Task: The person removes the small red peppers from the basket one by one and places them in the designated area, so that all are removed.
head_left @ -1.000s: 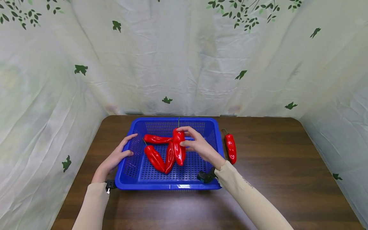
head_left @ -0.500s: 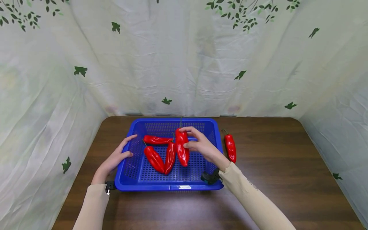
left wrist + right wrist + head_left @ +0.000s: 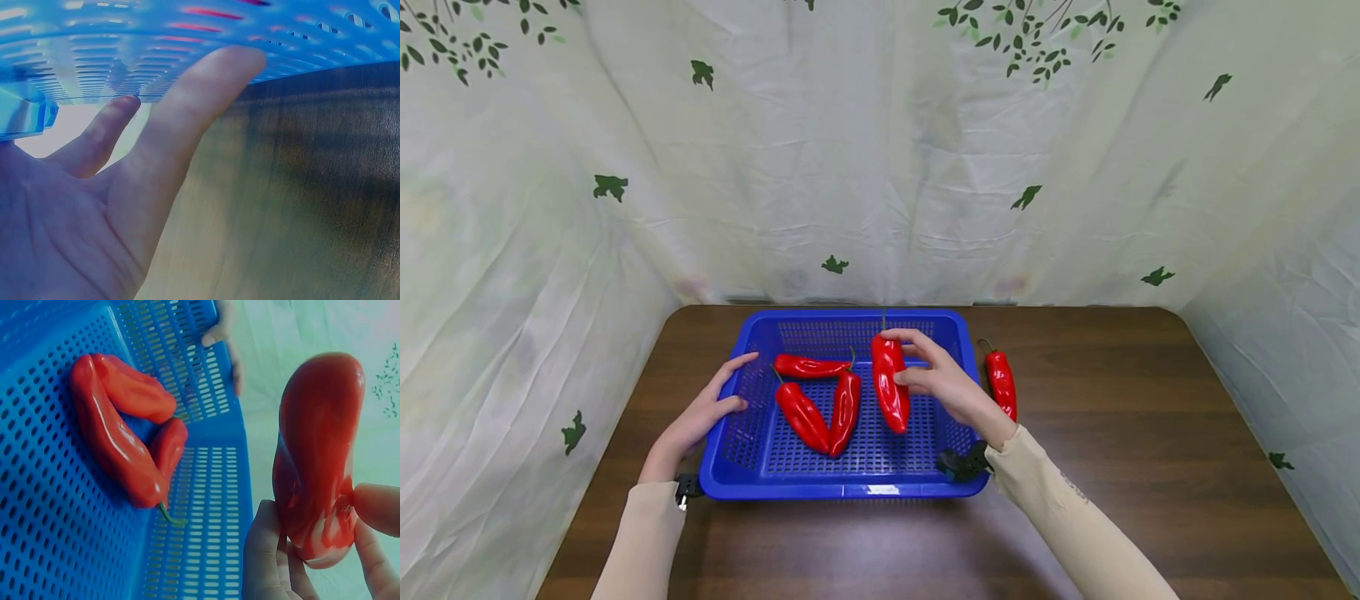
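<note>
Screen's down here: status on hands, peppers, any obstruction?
Right hand holding red pepper above basket. Left hand at basket's left side. Three peppers inside, one pepper on table. No obstruction visible.

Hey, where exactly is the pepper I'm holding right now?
In the head view, the pepper is in your right hand, over the right half of the basket, right of the three other peppers inside.
</note>
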Motion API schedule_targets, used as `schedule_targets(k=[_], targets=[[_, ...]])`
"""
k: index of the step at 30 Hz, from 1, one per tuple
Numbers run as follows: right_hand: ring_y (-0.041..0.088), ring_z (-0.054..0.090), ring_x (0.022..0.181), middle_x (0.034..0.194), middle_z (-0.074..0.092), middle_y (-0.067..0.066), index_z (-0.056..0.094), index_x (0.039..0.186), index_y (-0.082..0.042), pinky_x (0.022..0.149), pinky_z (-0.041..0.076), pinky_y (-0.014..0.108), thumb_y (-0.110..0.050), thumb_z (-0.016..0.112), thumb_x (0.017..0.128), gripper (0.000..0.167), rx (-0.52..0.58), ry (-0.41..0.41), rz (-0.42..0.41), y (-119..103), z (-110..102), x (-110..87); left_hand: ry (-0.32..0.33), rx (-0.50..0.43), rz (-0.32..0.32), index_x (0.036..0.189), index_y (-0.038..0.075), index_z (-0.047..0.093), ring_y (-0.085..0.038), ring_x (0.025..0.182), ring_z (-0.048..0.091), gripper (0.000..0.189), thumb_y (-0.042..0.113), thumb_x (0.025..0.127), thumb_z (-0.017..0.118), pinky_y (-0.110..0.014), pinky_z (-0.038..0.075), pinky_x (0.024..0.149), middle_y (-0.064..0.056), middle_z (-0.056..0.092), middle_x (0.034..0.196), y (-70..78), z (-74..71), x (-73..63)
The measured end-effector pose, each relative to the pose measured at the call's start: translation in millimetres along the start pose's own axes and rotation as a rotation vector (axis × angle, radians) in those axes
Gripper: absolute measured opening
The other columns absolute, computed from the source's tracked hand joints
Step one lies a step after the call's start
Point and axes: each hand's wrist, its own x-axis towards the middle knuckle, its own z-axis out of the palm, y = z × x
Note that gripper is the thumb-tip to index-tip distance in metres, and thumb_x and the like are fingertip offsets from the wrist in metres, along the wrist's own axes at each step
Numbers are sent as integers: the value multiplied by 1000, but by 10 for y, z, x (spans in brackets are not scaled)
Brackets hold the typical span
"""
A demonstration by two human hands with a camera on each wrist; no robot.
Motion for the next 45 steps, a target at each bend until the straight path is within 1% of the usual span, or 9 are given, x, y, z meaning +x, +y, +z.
schedule_targets(k=[3,6,17,23,28,34,39,45], targets=[[34,45,120,139,39,13,45,140,-20,86,51,44,-2,56,89,55,-20,4,-5,-3,-38,-22,0,-2,-1,151,26,19,-55,122,33,66,5,94,45,-56,49,82,-22,3,154,-1,0,-2],[34,44,122,138,39,13,45,140,-21,86,50,44,-2,56,89,56,-19,7,4,-6,-74,-43,1,-3,-2,151,26,19,-55,122,33,66,5,94,45,-55,49,82,-21,3,154,-1,1,-1],[35,46,119,137,40,15,42,141,-19,88,49,44,-1,54,89,56,8,36,13,34,-254,-115,3,-1,5,152,26,19,-54,121,34,66,4,94,44,-55,50,82,-21,4,154,5,3,-1],[36,49,115,137,40,17,41,142,-19,86,50,44,0,54,89,57,26,64,21,62,-324,-155,4,8,11,152,25,20,-53,123,32,66,5,94,45,-56,48,85,-20,4,155,2,0,7],[36,49,114,135,41,17,41,142,-20,85,51,43,1,54,89,58,36,85,37,64,-369,-193,4,12,14,152,25,20,-52,124,32,66,5,94,45,-55,47,86,-19,4,155,-5,-3,14],[36,50,112,134,39,21,37,144,-15,85,51,43,0,52,90,59,35,74,26,75,-436,-243,3,7,10,152,25,20,-51,124,32,66,5,94,45,-54,47,86,-19,4,155,-10,-3,20],[35,49,111,135,39,21,37,144,-16,83,51,40,1,52,90,58,35,77,33,88,-496,-281,5,7,11,152,26,20,-52,125,31,66,5,94,45,-56,46,87,-19,4,155,-12,-1,17],[37,48,113,136,38,22,36,145,-16,83,52,40,0,52,91,58,18,77,14,86,-567,-325,6,13,13,152,25,19,-53,127,28,67,5,93,45,-58,45,88,-20,2,155,-7,1,1]])
